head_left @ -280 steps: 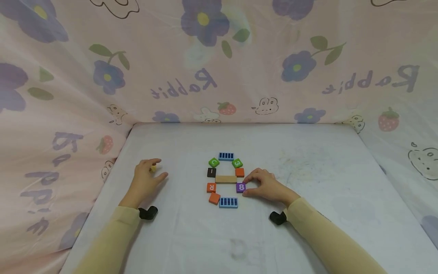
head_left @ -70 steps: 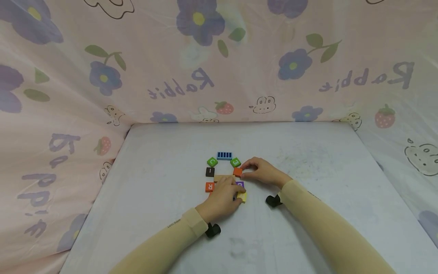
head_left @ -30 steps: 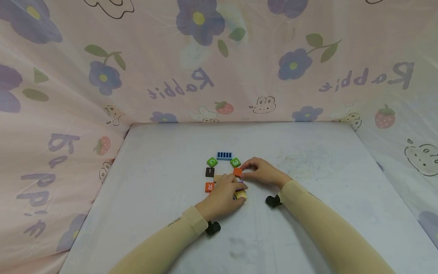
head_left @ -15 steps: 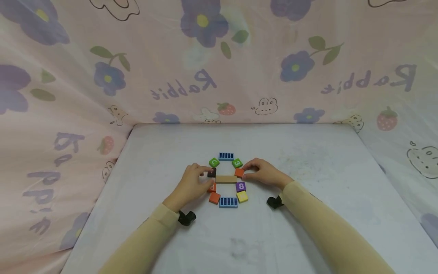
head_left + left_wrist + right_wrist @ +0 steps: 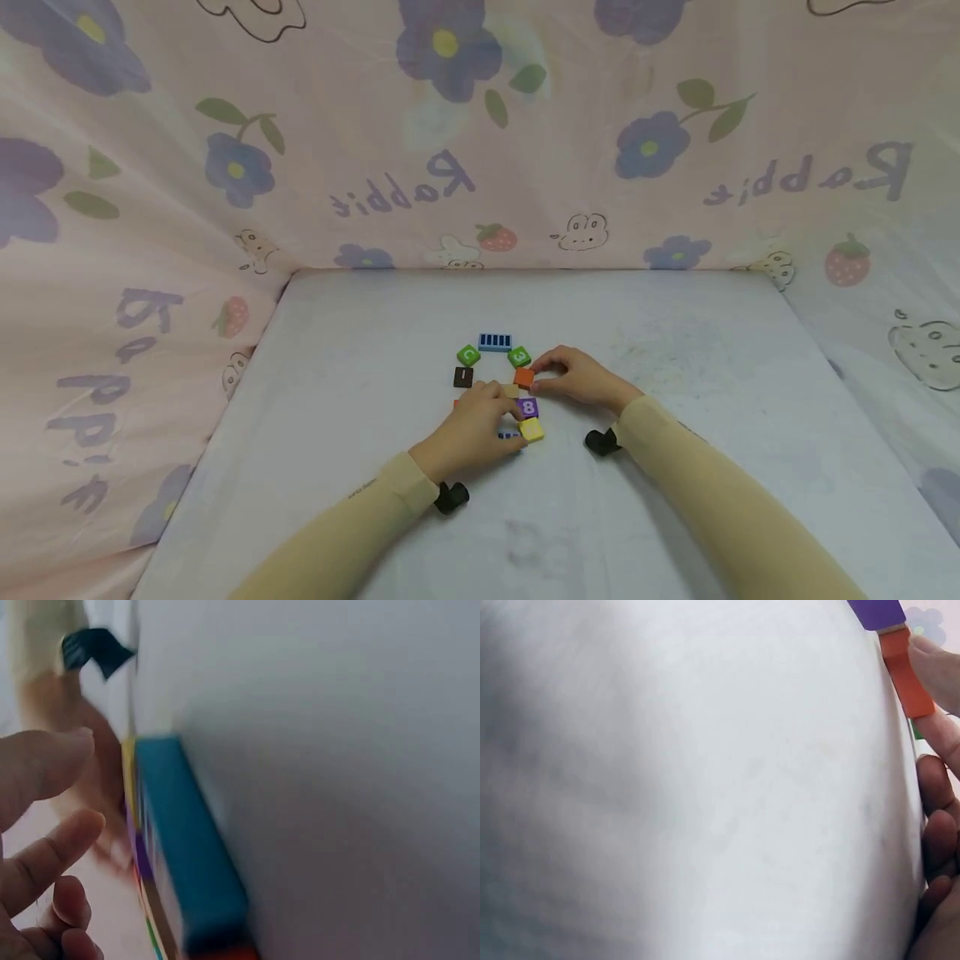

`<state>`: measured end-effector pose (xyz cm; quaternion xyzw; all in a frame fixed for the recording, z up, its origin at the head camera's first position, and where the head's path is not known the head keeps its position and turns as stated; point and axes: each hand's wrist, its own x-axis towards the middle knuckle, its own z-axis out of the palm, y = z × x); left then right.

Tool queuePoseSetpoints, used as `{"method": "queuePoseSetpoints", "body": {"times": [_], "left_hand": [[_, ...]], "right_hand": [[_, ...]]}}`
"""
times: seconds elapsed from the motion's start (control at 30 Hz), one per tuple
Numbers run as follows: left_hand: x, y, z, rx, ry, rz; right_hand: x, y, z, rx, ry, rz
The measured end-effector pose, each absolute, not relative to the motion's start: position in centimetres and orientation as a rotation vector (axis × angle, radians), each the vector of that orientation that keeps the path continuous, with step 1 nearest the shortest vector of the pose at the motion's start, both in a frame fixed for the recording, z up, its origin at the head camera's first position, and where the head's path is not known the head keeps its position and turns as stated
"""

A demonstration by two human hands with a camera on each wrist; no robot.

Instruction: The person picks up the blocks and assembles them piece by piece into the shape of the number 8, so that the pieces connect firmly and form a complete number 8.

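Small tiles lie on the white table in a closed figure. My right hand [image 5: 581,379] holds its thumb and index finger against the edges of an orange tile [image 5: 524,378]; the right wrist view shows both touching this orange tile [image 5: 906,671]. Over the lower part of the figure hovers my left hand [image 5: 467,427], thumb and index finger apart, close to the purple 8 tile [image 5: 528,407] and the yellow tile [image 5: 532,430]. It hides most of the wooden bar [image 5: 512,390], the lower blue striped block [image 5: 509,436] and the lower left orange tiles.
At the top sits another blue striped block [image 5: 495,342], above a green C tile [image 5: 468,356] and a green 3 tile [image 5: 519,357]. A black tile [image 5: 463,377] lies at left. Patterned cloth [image 5: 480,192] rises behind the table [image 5: 675,333].
The left hand has moved right, from the black and R tiles to beside the purple and yellow ones. Earlier it brought the yellow tile in. The right hand went from the purple to the orange tile.
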<state>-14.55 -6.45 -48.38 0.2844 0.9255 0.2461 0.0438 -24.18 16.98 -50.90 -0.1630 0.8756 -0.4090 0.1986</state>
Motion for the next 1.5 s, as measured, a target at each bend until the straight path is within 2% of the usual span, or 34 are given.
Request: {"method": "queuePoseSetpoints", "body": {"times": [0.3,0.77,1.5], "left_hand": [[-14.7,-4.2,-48.8,0.858,2.909,0.614],[-14.6,-4.2,-48.7,0.794,2.925,0.619],[-14.8,-4.5,-49.1,0.881,2.907,0.657]], "right_hand": [[-24.0,17.0,-51.0,-0.506,2.449,-1.162],[-24.3,17.1,-51.2,-0.492,2.446,-1.159],[-24.3,17.2,-51.0,-0.471,2.443,-1.151]]}}
